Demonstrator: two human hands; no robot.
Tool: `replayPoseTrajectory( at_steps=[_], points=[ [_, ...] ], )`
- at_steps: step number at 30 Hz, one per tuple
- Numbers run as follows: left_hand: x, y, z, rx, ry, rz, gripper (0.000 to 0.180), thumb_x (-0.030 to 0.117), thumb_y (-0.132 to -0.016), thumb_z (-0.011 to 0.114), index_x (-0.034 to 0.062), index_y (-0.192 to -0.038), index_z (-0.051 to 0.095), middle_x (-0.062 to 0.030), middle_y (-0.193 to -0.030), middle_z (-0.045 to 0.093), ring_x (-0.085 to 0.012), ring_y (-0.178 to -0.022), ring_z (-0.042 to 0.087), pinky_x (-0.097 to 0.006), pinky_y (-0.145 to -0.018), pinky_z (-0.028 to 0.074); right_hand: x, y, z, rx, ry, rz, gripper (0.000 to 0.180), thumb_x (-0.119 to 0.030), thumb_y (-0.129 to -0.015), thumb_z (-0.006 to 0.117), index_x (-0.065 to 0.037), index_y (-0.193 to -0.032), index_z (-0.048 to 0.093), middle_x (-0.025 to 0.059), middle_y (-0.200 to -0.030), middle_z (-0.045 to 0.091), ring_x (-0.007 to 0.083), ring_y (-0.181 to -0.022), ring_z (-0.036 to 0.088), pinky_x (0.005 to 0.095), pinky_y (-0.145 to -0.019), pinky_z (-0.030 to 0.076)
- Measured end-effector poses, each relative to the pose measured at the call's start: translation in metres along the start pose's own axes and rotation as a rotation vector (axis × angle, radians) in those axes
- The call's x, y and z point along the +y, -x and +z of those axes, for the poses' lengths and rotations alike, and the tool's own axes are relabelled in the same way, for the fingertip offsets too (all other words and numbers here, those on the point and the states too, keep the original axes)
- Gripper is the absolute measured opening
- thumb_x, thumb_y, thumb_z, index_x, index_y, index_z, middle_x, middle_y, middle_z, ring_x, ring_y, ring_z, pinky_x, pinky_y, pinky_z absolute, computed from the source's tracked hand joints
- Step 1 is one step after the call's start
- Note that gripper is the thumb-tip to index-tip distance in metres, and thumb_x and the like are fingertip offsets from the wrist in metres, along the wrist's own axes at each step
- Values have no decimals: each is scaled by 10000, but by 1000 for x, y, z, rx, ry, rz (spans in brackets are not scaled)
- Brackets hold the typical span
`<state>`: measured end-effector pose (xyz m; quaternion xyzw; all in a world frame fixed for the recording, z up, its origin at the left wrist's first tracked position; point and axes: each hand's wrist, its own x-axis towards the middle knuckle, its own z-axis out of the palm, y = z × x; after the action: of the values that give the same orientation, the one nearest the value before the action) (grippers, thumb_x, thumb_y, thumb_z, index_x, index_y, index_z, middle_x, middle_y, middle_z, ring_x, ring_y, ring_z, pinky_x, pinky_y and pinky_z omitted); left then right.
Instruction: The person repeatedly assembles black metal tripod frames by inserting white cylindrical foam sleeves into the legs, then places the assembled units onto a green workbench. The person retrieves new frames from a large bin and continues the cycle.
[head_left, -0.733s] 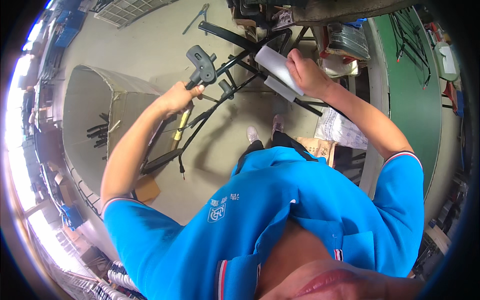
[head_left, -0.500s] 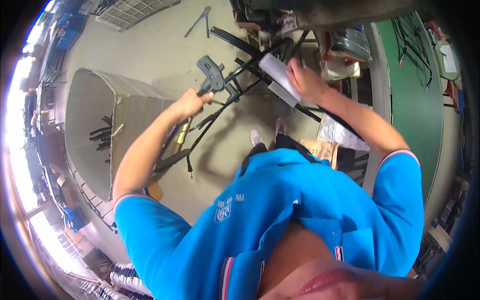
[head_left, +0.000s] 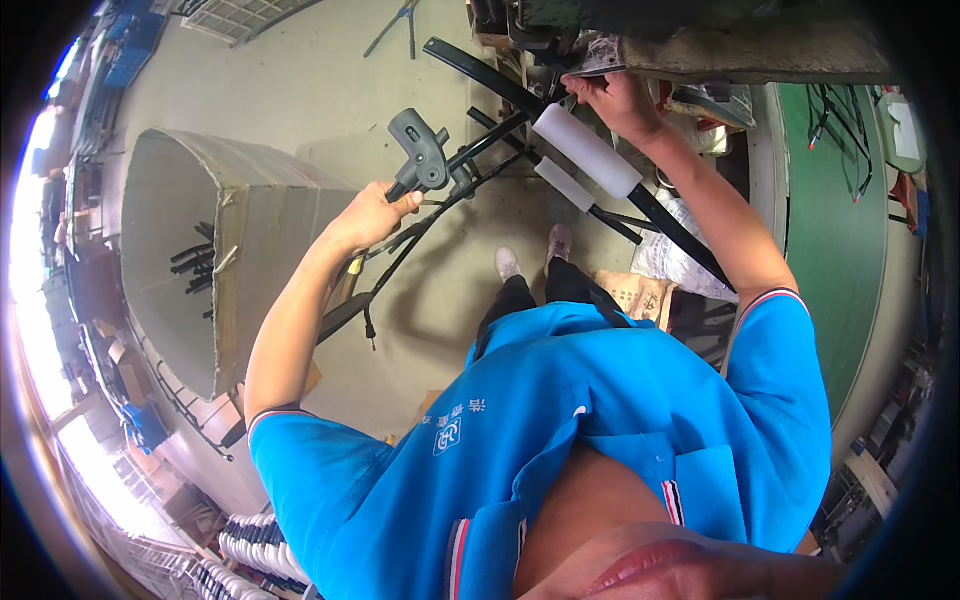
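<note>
My left hand (head_left: 372, 216) is closed round a black tube, just below a grey plastic folding joint (head_left: 420, 150). The joint belongs to a black tubular frame (head_left: 690, 235) that spans the space before me, its tubes crossing near the middle. A white foam sleeve (head_left: 587, 150) covers part of the upper tube, and a second white sleeve (head_left: 564, 184) sits on a lower one. Beyond the upper sleeve, my right hand (head_left: 622, 108) is at the bench edge, thumb and fingers pinched together. What they hold is too small to make out.
A large open carton (head_left: 225, 260) with black parts inside stands at left. The dark workbench (head_left: 760, 60) lies ahead, a green table (head_left: 840, 260) to the right. A brown paper bag (head_left: 632, 294) and a white plastic bag (head_left: 675, 255) rest near my feet.
My right hand has let go of the upper foam sleeve and moved away to the bench edge. My left hand keeps its grip by the grey joint.
</note>
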<state>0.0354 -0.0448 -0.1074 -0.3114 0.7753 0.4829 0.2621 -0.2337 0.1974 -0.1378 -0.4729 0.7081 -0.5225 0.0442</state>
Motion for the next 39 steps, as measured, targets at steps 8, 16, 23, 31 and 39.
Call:
replayPoseTrajectory(
  at_steps=[8, 16, 23, 31, 39],
  points=[
    [-5, 0, 11, 6, 56, -20, 313, 329, -905, 581, 43, -784, 550, 53, -523, 379, -66, -451, 305, -259, -426, 249, -4, -4, 25, -77, -186, 94, 143, -124, -758, 751, -78, -889, 715, -30, -793, 674, 25, -678, 524, 202, -596, 422],
    [2, 3, 10, -1, 33, -43, 313, 336, -902, 579, 49, -779, 554, 46, -532, 396, -70, -462, 314, -260, -436, 250, 14, -4, 31, -181, -257, 242, 258, -170, -790, 732, -35, -994, 651, 2, -911, 659, 52, -803, 569, 217, -684, 475],
    [-3, -2, 9, 20, -42, -43, 328, 363, -897, 578, 61, -770, 555, 33, -546, 419, -77, -478, 332, -271, -449, 264, -52, 41, 7, -192, 461, 150, 960, -323, -662, 791, -135, -1423, 237, 142, -939, 553, 299, -764, 600, 392, -689, 511],
    [9, 1, -1, -1, -64, -76, 345, 373, -895, 579, 50, -776, 568, 30, -534, 419, -84, -464, 362, -272, -446, 301, -62, 32, 9, -341, 567, 145, 806, -168, -699, 634, -161, -1420, 274, 214, -899, 561, 382, -763, 605, 434, -721, 518],
    [13, 7, -8, 1, -75, -59, 343, 377, -896, 573, 56, -777, 579, 28, -534, 411, -86, -453, 352, -271, -436, 296, -66, 7, -8, -354, 212, 361, 631, -136, -659, 631, -101, -1275, 500, 205, -955, 637, 316, -825, 628, 368, -778, 497]
  ],
)
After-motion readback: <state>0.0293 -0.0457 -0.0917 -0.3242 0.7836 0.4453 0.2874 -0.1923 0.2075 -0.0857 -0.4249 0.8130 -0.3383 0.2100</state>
